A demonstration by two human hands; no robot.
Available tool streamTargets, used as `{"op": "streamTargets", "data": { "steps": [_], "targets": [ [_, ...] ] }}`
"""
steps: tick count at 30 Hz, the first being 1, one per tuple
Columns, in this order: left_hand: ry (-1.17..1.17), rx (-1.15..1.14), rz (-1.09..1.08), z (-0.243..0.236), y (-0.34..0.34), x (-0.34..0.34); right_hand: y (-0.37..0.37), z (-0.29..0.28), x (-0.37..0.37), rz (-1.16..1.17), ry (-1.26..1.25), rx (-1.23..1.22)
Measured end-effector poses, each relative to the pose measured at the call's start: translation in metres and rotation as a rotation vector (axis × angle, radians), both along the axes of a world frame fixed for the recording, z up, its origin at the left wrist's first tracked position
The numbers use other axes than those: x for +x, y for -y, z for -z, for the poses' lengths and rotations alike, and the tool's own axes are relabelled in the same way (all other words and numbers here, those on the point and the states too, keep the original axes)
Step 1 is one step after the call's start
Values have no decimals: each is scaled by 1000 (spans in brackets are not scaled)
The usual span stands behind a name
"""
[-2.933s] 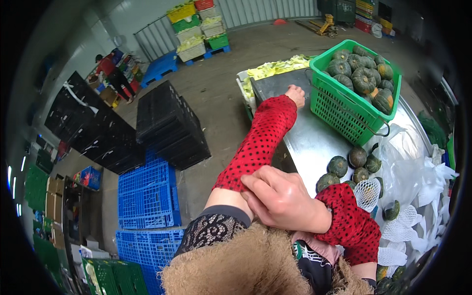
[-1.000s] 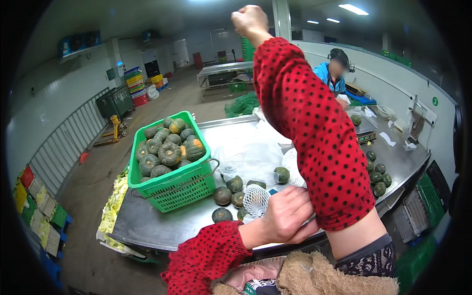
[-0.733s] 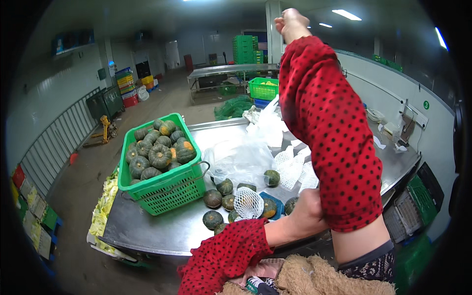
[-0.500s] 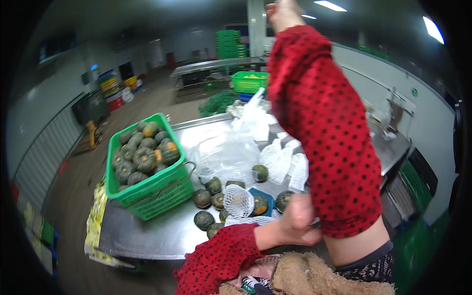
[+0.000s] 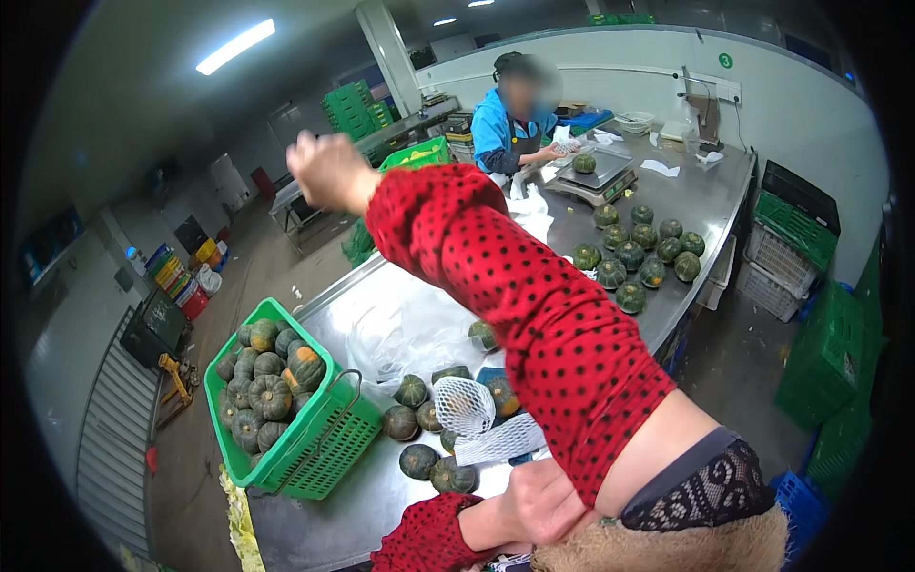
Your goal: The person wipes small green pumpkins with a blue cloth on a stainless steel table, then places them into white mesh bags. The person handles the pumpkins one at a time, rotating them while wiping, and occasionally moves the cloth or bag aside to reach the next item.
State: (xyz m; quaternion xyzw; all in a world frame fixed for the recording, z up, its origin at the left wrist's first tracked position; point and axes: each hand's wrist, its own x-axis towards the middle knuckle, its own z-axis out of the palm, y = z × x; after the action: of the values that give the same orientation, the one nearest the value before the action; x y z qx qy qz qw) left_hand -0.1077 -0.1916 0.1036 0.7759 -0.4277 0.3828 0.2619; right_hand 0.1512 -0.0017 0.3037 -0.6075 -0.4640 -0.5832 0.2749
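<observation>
Sleeve (image 5: pixel 534 305) on the raised arm was red with black dots; same pattern on the cuff (image 5: pixel 429 539) at the near bench edge. Basket (image 5: pixel 319 434) at the left end of the bench was bright green, filled with dark green squashes (image 5: pixel 267 367), some blotched orange. Foam net (image 5: pixel 464 405) was white. Bench (image 5: pixel 696 195) was grey steel. Co-worker's jacket (image 5: pixel 491 124) at the far edge was blue
</observation>
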Motion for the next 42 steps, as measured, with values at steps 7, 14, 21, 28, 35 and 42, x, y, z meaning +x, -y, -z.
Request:
{"op": "streamTargets", "data": {
  "steps": [7, 14, 21, 28, 35, 42],
  "targets": [
    [-67, -390, 8, 29, -5, 28, -37, 194, -9, -162, 144, -638],
    [-87, -350, -460, -2, -19, 8, -68, 256, -21, -144, 41, -789],
    [-167, -130, -373, -37, -9, 24, -44, 286, 13, -71, 38, -961],
    [-335, 29, -187, -14, -11, 78, 12, 302, 80, 320, -180, -1186],
    [-449, -397, 178, 39, 18, 92, 43, 394, 83, -240, -626, -1055],
    [-796, -802, -813, 151, -126, 105, 18, 467, 104, -296, -483, -729]
  ]
}}
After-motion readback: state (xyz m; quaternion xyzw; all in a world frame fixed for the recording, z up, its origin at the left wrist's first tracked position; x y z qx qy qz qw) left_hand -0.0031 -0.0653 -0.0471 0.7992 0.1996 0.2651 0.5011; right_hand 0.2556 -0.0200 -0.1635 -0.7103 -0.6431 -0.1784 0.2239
